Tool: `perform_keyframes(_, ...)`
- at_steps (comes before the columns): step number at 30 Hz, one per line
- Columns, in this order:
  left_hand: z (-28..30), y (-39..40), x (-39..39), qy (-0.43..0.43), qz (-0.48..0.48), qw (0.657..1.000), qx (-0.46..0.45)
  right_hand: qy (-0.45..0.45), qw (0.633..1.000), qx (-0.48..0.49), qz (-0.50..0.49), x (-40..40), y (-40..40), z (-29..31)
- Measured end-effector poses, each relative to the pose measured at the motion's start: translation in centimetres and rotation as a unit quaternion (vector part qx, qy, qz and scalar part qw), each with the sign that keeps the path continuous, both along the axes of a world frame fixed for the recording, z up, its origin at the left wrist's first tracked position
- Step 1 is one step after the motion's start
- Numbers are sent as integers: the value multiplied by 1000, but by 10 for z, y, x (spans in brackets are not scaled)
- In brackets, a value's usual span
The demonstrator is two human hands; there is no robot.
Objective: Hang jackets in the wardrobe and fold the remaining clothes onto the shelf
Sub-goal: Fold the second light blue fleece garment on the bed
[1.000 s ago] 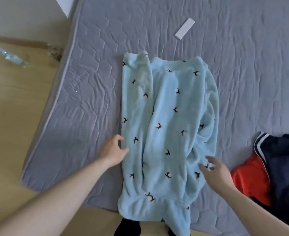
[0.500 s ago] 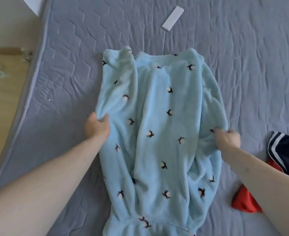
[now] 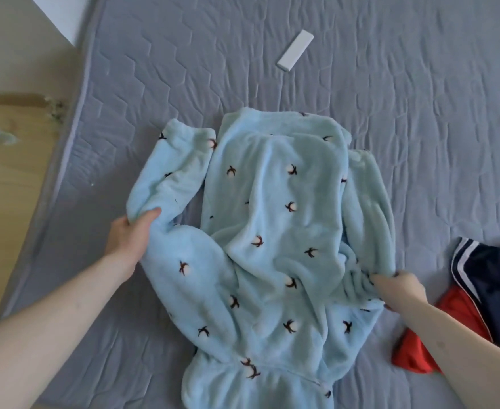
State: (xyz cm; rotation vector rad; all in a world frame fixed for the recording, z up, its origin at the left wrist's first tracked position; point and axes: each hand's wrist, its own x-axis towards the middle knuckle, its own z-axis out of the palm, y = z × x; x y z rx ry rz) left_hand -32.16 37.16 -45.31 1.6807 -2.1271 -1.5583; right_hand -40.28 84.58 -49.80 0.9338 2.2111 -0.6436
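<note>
Left hand: the left hand grips the left fold of the fleece garment, fingers curled into it.
Garment: long axis runs from the mattress's near edge away, between both hands.
Right hand: the right hand pinches the right edge, seemingly bunched.
Surface: grey quilted mattress; wooden floor lies left.

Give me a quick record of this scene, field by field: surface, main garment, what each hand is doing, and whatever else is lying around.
surface: grey quilted mattress
main garment: light blue fleece garment with small dark motifs, lying rumpled
left hand: grips the garment's left edge
right hand: grips the bunched right edge
other clothes: navy garment with white stripes, red garment, at right
other item: white flat rectangular object
</note>
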Motion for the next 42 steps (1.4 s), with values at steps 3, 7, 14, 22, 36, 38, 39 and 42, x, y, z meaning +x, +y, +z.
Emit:
perform_keyframes(3,42,43,-23,91,-103,990,-42,87,996,16,6,-3,-4,15)
perform_keyframes(7,88,115,-50,202,-293,932,-72,131,991,-35,-11,-9,1,29)
perform_keyframes(14,102,257,-102,288,-441,846,-87,112,989,-101,14,-7,32,46)
perform_keyframes(22,34,352,-126,20,-646,762,38,150,980,-126,-42,11,59,46)
perform_keyframes(36,-12,193,99,-345,-553,748,-126,123,979,-152,-53,-54,-7,37)
perform_keyframes(38,-5,199,107,-289,-564,762,-128,173,966,-188,-37,-53,-13,41)
perform_keyframes(39,0,205,111,-244,-538,796,-131,202,955,-213,-50,-53,-14,44)
perform_keyframes(42,33,230,124,-156,-475,851,-161,263,928,-220,-147,-53,-1,51)
